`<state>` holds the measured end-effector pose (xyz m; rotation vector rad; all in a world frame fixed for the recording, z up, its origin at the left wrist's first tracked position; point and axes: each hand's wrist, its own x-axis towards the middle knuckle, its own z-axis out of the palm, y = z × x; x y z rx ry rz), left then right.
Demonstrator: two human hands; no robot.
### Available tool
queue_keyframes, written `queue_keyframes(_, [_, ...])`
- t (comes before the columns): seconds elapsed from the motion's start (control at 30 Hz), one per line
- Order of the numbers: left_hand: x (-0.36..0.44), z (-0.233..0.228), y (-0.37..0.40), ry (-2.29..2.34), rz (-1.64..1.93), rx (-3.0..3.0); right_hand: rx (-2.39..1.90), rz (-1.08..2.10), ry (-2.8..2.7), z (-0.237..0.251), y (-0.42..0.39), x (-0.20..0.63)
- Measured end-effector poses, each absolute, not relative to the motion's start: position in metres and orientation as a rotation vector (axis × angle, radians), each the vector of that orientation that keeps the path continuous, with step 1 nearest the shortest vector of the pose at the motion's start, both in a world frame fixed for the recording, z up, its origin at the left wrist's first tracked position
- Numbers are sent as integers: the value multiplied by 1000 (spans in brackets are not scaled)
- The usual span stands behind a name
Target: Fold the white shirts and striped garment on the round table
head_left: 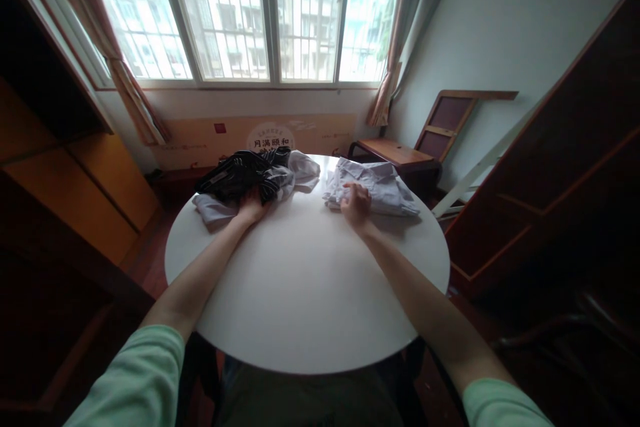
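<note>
Tabletop (305, 280) — smooth, matt white laminate. Dark striped garment (240, 177) — soft woven cloth, crumpled. Pale folded shirt (380, 188) — thin cotton-like cloth, lightly creased. Chair (400, 150) — brown wood, satin sheen. Curtains (133, 90) — matt fabric. Sleeves (135, 380) — mint knit cloth.

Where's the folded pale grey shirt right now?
In the head view, the folded pale grey shirt lies on the far right part of the round white table, under the right hand, beside the dark striped clothes pile.
</note>
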<state>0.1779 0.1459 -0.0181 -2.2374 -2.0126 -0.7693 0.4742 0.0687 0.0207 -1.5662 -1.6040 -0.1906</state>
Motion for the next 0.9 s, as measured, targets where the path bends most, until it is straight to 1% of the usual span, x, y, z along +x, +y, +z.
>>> queue_keyframes(0.13, [178, -16, 130, -1998, -774, -2195, -1746, -260, -1749, 16, 75, 499])
queue_keyframes(0.27, [182, -8, 112, -1761, -936, -2201, -1751, -194, -1826, 15, 77, 509])
queue_keyframes(0.5, [189, 0, 95, -1333, -997, -2421, -1589, -41, -1415, 16, 88, 516])
queue_keyframes(0.6, [188, -5, 98, -1327, -1049, -2538, -1522, -72, -1153, 14, 93, 526])
queue_keyframes(0.7, [186, -10, 102, -1395, -1122, -2579, -1386, -216, -949, 18, 92, 535])
queue_keyframes(0.8, [186, -9, 101, -1429, -1210, -2549, -1231, -337, -1017, 28, 82, 531])
queue_keyframes(0.9, [188, -6, 98, -1472, -1266, -2526, -1133, -353, -1291, 37, 64, 504])
